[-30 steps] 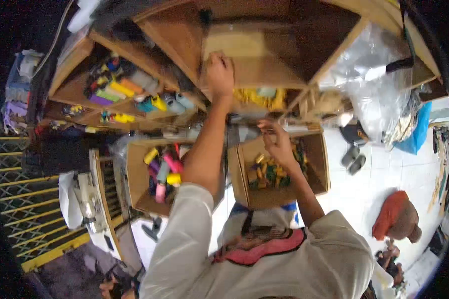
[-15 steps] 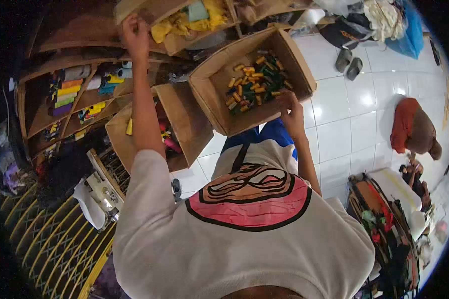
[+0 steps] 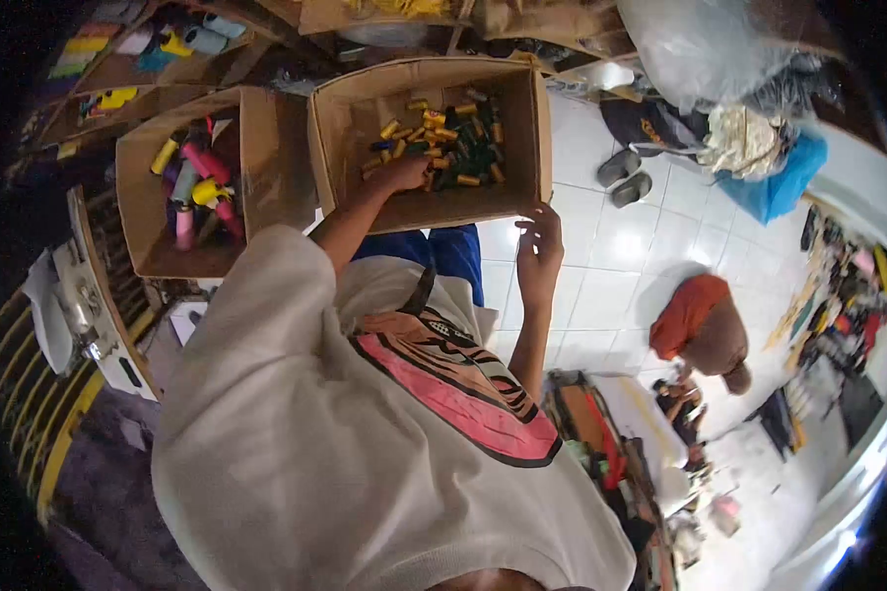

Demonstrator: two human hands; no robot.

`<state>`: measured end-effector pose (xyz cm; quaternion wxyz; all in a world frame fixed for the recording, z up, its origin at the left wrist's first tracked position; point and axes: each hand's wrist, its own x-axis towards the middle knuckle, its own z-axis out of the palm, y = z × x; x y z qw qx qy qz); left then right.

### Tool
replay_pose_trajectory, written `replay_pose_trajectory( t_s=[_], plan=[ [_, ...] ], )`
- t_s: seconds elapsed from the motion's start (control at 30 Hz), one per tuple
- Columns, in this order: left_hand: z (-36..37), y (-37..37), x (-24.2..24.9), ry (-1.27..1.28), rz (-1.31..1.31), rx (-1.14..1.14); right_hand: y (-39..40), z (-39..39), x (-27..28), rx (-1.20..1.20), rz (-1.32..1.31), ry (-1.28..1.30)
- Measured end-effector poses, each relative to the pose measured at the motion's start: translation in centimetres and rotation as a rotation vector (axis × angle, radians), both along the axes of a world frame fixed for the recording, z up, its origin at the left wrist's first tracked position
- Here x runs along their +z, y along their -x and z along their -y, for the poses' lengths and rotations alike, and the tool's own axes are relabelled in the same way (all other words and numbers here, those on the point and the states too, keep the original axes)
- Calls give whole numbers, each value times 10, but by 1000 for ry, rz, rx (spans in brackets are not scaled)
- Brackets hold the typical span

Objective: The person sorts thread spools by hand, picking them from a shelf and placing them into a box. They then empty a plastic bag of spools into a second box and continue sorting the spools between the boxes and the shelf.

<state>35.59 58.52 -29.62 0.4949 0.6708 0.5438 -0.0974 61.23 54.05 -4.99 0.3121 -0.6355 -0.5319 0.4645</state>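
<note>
My left hand (image 3: pixel 404 175) reaches down into a cardboard box (image 3: pixel 330 138) of small yellow and dark green thread spools (image 3: pixel 434 128). Its fingers are curled in among the spools at the near side; what they hold, if anything, is hidden. By the box's near right corner is my right hand (image 3: pixel 539 241), fingers bent and apart, with nothing in it. Left of this box stands a second cardboard box (image 3: pixel 276 158), holding larger pink, yellow and grey thread cones (image 3: pixel 205 163).
Wooden shelves (image 3: pixel 99 74) with thread cones run along the far left. A sewing machine (image 3: pixel 79 295) stands at left. Sandals (image 3: pixel 626 177), plastic bags (image 3: pixel 774 182) and a person in a head covering (image 3: pixel 705 330) are on the tiled floor (image 3: pixel 581 256) to the right.
My left hand has come down from the shelf edge into the box of spools. My right hand has shifted from the box's inner right side to its near right corner. The view has turned.
</note>
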Motion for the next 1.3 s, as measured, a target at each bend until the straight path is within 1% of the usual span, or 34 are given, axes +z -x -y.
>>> replay_pose_trajectory(
  t_s=[0.07, 0.1, 0.13, 0.2, 0.23, 0.3, 0.37, 0.4, 0.47, 0.5, 0.57, 0.6, 0.63, 0.67, 0.7, 0.73, 0.77, 0.8, 0.87, 0.9, 0.97, 1.0, 1.07, 1.2, 1.27, 1.3],
  plan=[
    [-2, -9, 0, 36, -198, -141, -4, -8, 6, 28, 20, 53],
    [1, -13, -7, 42, -224, -150, -5, -11, 9, 36, 32, 80],
    [3, -16, -13, 55, -197, -61, -6, -14, 12, 60, 56, 85],
    [14, -18, -30, 122, 22, 364, -5, -22, 17, 107, 104, 90],
    [17, -20, -35, 150, 136, 546, -8, -24, 11, 138, 82, 48],
    [19, -27, -41, 100, 194, 653, -10, -33, 13, 207, 120, 75],
    [16, -35, -43, -19, 180, 658, -8, -41, 15, 245, 134, 119],
    [21, -43, -62, -72, 235, 740, -7, -46, 15, 281, 146, 72],
    [30, -55, -110, -56, 388, 927, -9, -52, 12, 305, 161, 114],
    [32, -58, -140, 13, 491, 1030, -14, -54, 7, 340, 179, 112],
    [23, -65, -147, 93, 473, 1076, -16, -60, 9, 337, 152, 149],
    [13, -61, -129, 100, 352, 1020, -16, -63, 13, 329, 154, 158],
    [1, -57, -114, 98, 232, 879, -16, -65, 19, 325, 142, 141],
    [-12, -51, -93, 91, 119, 734, -21, -67, 18, 274, 52, 162],
    [-28, -48, -72, 73, 9, 505, -28, -68, 14, 220, -38, 184],
    [-38, -45, -65, 53, -100, 274, -31, -70, 15, 165, -130, 204],
    [-41, -42, -63, -67, -135, 195, -34, -74, 23, 142, -101, 235],
    [-41, -37, -64, -186, -169, 113, -36, -76, 23, 203, 6, 181],
    [-48, -30, -88, -149, -26, 307, -42, -80, 21, 318, 221, 74],
    [-53, -33, -128, 12, 151, 581, -44, -80, 19, 338, 218, 74],
    [-40, -31, -164, 119, 710, 915, -40, -78, 19, 342, 190, 131],
    [-31, -25, -167, 49, 1093, 956, -37, -77, 19, 344, 175, 157],
    [-29, -22, -176, -53, 1259, 851, -34, -71, 17, 360, 171, 169],
    [-47, -34, -156, -144, 387, 364, -28, -61, 12, 370, 230, 244],
    [-58, -35, -117, -46, 114, 291, -25, -59, 9, 371, 251, 249],
    [-65, -34, -76, 69, 60, 339, -22, -58, 10, 379, 230, 226]
  ],
)
